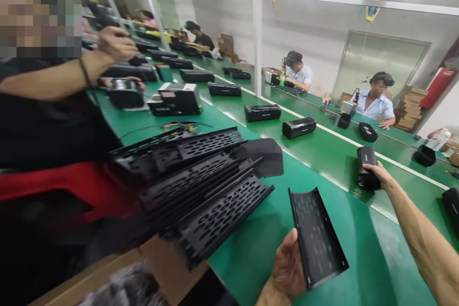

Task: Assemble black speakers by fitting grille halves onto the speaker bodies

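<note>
In my left hand (pixel 289 265) is a black slotted speaker panel (pixel 317 239), a curved shell gripped by its left edge, tilted above the green table. My right hand (pixel 380 175) reaches across to the belt, its fingers closed around one end of a black box-shaped speaker housing (pixel 366 158). Left of my left hand lies a pile of similar slotted panels (pixel 222 210), stacked loosely at an angle. A dark flat sheet (pixel 267 158) sticks out from behind the pile.
More black housings (pixel 299 127) stand in a row along the green belt (pixel 333 153). A co-worker's hand (pixel 116 45) holds a tool at upper left, near a boxy black-and-white device (pixel 177 99). A cardboard box (pixel 175 267) with plastic wrap sits at lower left. Other people work across the belt.
</note>
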Demonstrator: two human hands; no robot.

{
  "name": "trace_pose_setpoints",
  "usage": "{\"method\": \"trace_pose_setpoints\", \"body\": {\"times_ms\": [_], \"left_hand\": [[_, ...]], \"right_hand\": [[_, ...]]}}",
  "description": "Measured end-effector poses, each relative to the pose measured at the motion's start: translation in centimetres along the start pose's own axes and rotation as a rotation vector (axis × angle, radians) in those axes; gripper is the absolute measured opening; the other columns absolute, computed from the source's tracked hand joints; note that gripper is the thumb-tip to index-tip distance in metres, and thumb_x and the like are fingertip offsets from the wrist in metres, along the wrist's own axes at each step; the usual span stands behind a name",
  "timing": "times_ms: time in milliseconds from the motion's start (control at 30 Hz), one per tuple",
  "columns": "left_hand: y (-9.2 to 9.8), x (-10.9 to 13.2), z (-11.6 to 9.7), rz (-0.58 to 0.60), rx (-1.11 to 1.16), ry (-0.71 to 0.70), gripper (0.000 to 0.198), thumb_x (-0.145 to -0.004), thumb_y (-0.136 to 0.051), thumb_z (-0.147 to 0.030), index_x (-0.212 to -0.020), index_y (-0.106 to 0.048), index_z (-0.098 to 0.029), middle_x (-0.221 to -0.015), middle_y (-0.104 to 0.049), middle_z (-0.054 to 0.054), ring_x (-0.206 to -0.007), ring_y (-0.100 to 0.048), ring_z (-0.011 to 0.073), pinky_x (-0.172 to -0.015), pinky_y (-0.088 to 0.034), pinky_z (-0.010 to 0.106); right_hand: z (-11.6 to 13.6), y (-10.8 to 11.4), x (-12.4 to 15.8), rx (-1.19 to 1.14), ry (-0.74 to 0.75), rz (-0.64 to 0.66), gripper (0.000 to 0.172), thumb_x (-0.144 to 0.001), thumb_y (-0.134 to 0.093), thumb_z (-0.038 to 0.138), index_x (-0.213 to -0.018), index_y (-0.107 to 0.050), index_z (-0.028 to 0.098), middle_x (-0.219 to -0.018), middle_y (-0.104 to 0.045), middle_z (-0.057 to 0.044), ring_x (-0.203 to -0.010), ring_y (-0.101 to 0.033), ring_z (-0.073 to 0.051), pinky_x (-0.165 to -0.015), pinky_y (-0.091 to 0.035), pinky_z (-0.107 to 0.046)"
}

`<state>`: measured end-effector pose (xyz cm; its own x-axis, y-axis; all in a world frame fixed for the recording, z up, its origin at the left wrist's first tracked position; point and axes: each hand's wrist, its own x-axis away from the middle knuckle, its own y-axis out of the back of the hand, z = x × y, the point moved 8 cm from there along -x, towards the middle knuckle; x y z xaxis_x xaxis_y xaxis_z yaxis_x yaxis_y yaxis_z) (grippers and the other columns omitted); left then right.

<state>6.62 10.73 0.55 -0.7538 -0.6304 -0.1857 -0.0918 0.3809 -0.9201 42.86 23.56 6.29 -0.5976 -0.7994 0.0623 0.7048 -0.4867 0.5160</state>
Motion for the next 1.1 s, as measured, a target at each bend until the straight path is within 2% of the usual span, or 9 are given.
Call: {"method": "trace_pose_setpoints", "body": {"times_ms": [100,167,267,333,400,567,733,933,1100], "left_hand": [[-0.7,-0.7,0.2,0.001,-0.016,-0.041,0.064,-0.082,-0.083,-0.058,-0.131,-0.076,-0.018,-0.125,-0.079,0.013,-0.131,-0.066,0.0385,-0.116,-0.045,0.050],[-0.9,-1.1,0.5,-0.011,-0.032,-0.050,0.072,-0.078,-0.087,-0.052,-0.139,-0.071,-0.018,-0.127,-0.078,0.013,-0.131,-0.065,0.0377,-0.115,-0.046,0.049],[-1.0,-1.5,0.4,-0.040,-0.067,-0.101,0.074,-0.074,-0.090,-0.043,-0.141,-0.068,-0.020,-0.128,-0.077,0.012,-0.131,-0.064,0.0375,-0.112,-0.046,0.050],[-1.0,-1.7,0.2,-0.060,-0.086,-0.137,0.074,-0.073,-0.090,-0.038,-0.141,-0.068,-0.022,-0.128,-0.077,0.012,-0.132,-0.064,0.0382,-0.110,-0.047,0.051],[-1.0,-1.9,0.3,-0.077,-0.105,-0.150,0.075,-0.071,-0.091,-0.035,-0.141,-0.068,-0.023,-0.128,-0.076,0.013,-0.131,-0.064,0.0400,-0.108,-0.047,0.053],[-1.0,-2.3,0.5,-0.108,-0.153,-0.162,0.078,-0.066,-0.092,-0.030,-0.140,-0.067,-0.027,-0.128,-0.077,0.013,-0.127,-0.066,0.0442,-0.099,-0.051,0.055],[-1.6,-2.6,0.5,-0.070,-0.207,-0.161,0.082,-0.064,-0.094,-0.033,-0.141,-0.065,-0.028,-0.127,-0.077,0.013,-0.129,-0.064,0.0457,-0.101,-0.050,0.057],[-1.4,-2.4,0.5,-0.085,-0.224,-0.167,0.078,-0.066,-0.092,-0.032,-0.140,-0.067,-0.028,-0.126,-0.078,0.013,-0.127,-0.065,0.0452,-0.100,-0.050,0.056],[-0.9,-2.6,0.8,-0.101,-0.189,-0.176,0.082,-0.065,-0.093,-0.032,-0.142,-0.066,-0.026,-0.130,-0.077,0.014,-0.127,-0.067,0.0448,-0.100,-0.052,0.055]], "right_hand": [[-0.2,0.6,2.2,-0.092,-0.069,0.117,0.080,-0.073,-0.078,0.058,-0.139,-0.052,0.019,-0.086,-0.073,-0.006,-0.065,-0.070,-0.024,-0.063,-0.059,-0.040],[0.4,1.0,4.6,-0.146,-0.049,0.173,0.082,-0.073,-0.080,0.055,-0.143,-0.052,0.023,-0.098,-0.076,-0.008,-0.066,-0.072,-0.024,-0.061,-0.059,-0.037],[2.7,1.7,9.7,-0.198,0.078,0.249,0.098,-0.073,-0.085,0.052,-0.158,-0.044,0.027,-0.132,-0.073,-0.011,-0.091,-0.077,-0.028,-0.074,-0.062,-0.036],[4.6,1.9,13.8,-0.143,0.178,0.308,0.106,-0.074,-0.086,0.055,-0.164,-0.038,0.027,-0.146,-0.066,-0.012,-0.113,-0.074,-0.033,-0.086,-0.063,-0.037],[6.2,1.9,17.9,-0.030,0.275,0.355,0.108,-0.073,-0.085,0.060,-0.165,-0.040,0.029,-0.153,-0.062,-0.012,-0.126,-0.068,-0.038,-0.091,-0.063,-0.040],[9.2,0.7,24.9,0.211,0.560,0.420,0.091,-0.081,-0.080,0.061,-0.162,-0.048,0.035,-0.152,-0.062,-0.010,-0.128,-0.066,-0.041,-0.103,-0.059,-0.049],[10.2,-1.7,27.4,0.305,0.785,0.459,0.078,-0.091,-0.072,0.054,-0.162,-0.046,0.035,-0.161,-0.049,-0.012,-0.137,-0.059,-0.039,-0.112,-0.054,-0.052],[9.5,-2.9,28.2,0.415,0.820,0.474,0.078,-0.094,-0.066,0.056,-0.165,-0.038,0.041,-0.163,-0.045,-0.011,-0.131,-0.065,-0.038,-0.108,-0.057,-0.054],[9.3,-3.2,28.1,0.506,0.835,0.467,0.083,-0.093,-0.067,0.051,-0.168,-0.033,0.040,-0.164,-0.044,-0.012,-0.127,-0.068,-0.036,-0.100,-0.061,-0.051]]}}
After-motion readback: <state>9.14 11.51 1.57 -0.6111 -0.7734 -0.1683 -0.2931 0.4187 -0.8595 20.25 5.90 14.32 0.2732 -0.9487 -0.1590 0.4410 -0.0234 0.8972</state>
